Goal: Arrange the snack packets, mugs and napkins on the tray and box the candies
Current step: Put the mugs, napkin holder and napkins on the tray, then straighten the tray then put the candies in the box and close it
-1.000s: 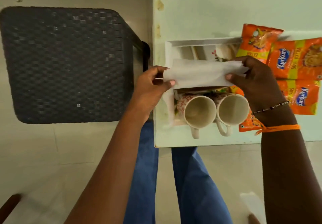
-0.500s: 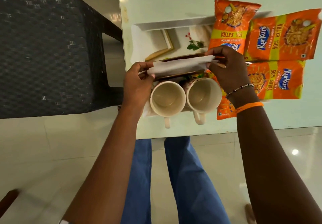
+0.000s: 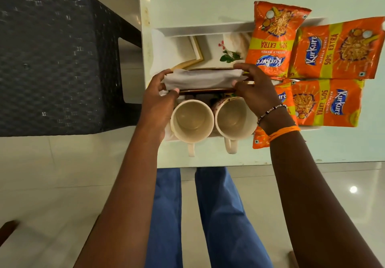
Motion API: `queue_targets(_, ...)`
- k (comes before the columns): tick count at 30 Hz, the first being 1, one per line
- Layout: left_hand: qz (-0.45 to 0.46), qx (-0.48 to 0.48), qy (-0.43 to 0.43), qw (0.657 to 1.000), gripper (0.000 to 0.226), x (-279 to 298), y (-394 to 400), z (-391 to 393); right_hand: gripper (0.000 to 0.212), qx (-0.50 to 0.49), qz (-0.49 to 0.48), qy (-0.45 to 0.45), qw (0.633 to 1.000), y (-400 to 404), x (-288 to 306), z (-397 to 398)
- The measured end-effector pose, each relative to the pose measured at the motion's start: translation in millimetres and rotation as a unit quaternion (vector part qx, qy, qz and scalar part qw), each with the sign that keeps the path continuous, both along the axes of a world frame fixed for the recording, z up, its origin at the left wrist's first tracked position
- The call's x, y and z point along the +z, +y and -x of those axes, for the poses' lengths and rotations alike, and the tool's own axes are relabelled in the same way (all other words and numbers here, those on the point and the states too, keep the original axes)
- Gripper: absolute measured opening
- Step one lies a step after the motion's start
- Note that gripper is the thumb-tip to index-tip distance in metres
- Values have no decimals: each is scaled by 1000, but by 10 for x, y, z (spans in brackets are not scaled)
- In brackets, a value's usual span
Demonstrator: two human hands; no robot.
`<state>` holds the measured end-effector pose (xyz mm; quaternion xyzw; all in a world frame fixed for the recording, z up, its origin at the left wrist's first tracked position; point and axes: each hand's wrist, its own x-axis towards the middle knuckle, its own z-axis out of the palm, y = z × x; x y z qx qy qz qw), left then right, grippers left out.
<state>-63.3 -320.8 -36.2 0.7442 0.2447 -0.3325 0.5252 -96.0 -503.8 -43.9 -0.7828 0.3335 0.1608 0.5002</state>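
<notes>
A folded white napkin (image 3: pixel 203 78) sits between the brown rails of a napkin holder (image 3: pixel 205 90) on the white tray (image 3: pixel 200 29). My left hand (image 3: pixel 160 99) grips the napkin's left end and my right hand (image 3: pixel 255 89) its right end. Two cream mugs stand just in front of the holder, one on the left (image 3: pixel 192 120) and one on the right (image 3: pixel 234 117), handles toward me. Three orange snack packets lie on the tray's right side: one at the back (image 3: pixel 275 38), one far right (image 3: pixel 341 51), one nearer (image 3: pixel 325 103). No candies or box are visible.
The tray rests on a pale table (image 3: pixel 208 1) whose near edge (image 3: pixel 229 164) is just in front of the mugs. A dark woven chair (image 3: pixel 56 59) stands to the left of the table. My blue trouser legs (image 3: pixel 208 215) are below, over a glossy tiled floor.
The napkin, held spread flat above the tray a second ago, has been lowered and pressed down into the holder. Both hands followed it down.
</notes>
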Motion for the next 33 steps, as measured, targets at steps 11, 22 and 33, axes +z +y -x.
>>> queue_targets(11,-120,-79,-203,969,25,310,-486,-136,36,-121,114,0,986,-557,-9,45)
queue_targets(22,-74,-342,-40,936,26,84,-1651,-502,50,-66,22,21,997,-862,-102,-215)
queue_targets(33,-96,-270,-133,949,43,160,-1637,-292,49,-83,150,-66,983,-1086,19,-42)
